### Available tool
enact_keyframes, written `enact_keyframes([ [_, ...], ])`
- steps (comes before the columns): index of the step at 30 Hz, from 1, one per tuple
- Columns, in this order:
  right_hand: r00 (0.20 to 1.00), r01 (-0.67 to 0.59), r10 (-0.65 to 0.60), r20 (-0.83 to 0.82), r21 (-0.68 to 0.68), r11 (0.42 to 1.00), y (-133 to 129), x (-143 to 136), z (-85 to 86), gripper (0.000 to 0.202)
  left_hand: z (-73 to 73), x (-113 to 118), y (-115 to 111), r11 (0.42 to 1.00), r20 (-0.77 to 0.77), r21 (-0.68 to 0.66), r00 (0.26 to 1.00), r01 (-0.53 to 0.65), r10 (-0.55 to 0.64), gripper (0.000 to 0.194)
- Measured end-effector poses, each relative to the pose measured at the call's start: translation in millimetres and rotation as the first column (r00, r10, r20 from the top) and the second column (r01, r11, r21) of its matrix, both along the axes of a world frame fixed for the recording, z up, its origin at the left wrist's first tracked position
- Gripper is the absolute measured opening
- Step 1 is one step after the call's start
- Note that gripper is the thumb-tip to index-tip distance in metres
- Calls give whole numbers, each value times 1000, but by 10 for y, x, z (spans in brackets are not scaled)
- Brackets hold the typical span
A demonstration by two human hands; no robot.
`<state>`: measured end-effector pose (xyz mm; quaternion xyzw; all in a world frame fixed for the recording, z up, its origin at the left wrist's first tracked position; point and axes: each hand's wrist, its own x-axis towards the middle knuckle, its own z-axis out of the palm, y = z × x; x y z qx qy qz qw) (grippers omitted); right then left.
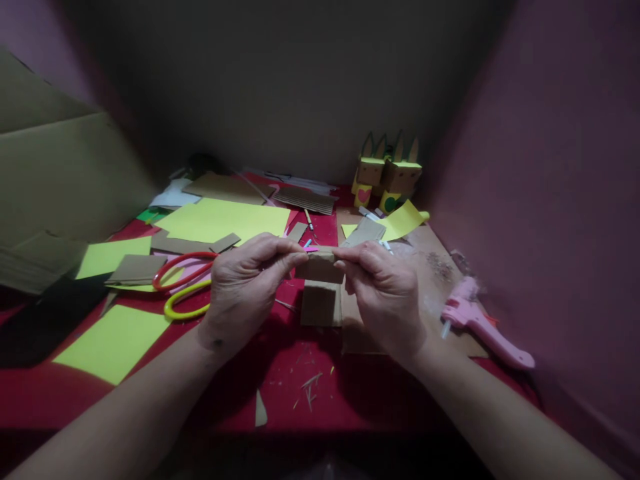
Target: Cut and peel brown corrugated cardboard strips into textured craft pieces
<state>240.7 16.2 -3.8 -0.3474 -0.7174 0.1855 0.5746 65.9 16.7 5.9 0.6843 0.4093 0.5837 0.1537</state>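
A small brown cardboard piece (320, 267) is held up between my two hands at the middle of the view. My left hand (253, 287) pinches its left end between thumb and finger. Its right end is in the pinch of my right hand (383, 293). A thin pink strip (312, 249) shows by the left fingertips; whether it touches the cardboard is unclear. Just below stands or lies a square cardboard piece (320, 305). Scissors with a red and a yellow handle (187, 308) lie left of my left hand, partly hidden by it.
A pink glue gun (487, 327) lies at the right on a cardboard sheet (365, 337). Two cardboard figures with pointed ears (371, 172) stand at the back. Yellow sheets (117, 340) and cardboard scraps cover the left of the red table (240, 400).
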Motion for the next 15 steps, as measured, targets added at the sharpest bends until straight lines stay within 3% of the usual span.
enact_keyframes([
  [3,988,2,-26,-154,-155,988,-5,-9,32,16,-13,-20,1,994,8,98,999,37,-38,10],
  [6,937,-65,-75,-341,-380,923,-23,-2,98,22,-21,-56,-1,978,-12,205,999,47,-45,14],
  [7,918,-123,-74,-389,-459,880,-32,2,122,24,-26,-67,0,972,-31,230,999,38,-32,15],
  [9,878,-295,-42,-477,-608,737,-50,3,164,30,-42,-81,2,962,-87,273,996,5,20,18],
  [11,824,-459,-4,-566,-674,579,-60,-9,190,34,-60,-81,-1,950,-148,312,987,-15,64,18],
  [12,798,-515,12,-602,-671,534,-60,-21,194,34,-65,-75,-8,944,-163,329,984,-18,75,18],
  [13,775,-548,25,-631,-653,522,-57,-35,193,33,-67,-66,-18,944,-170,331,982,-16,76,18],
  [15,735,-576,40,-677,-593,562,-41,-67,176,30,-58,-37,-49,957,-151,289,987,-3,49,18],
])
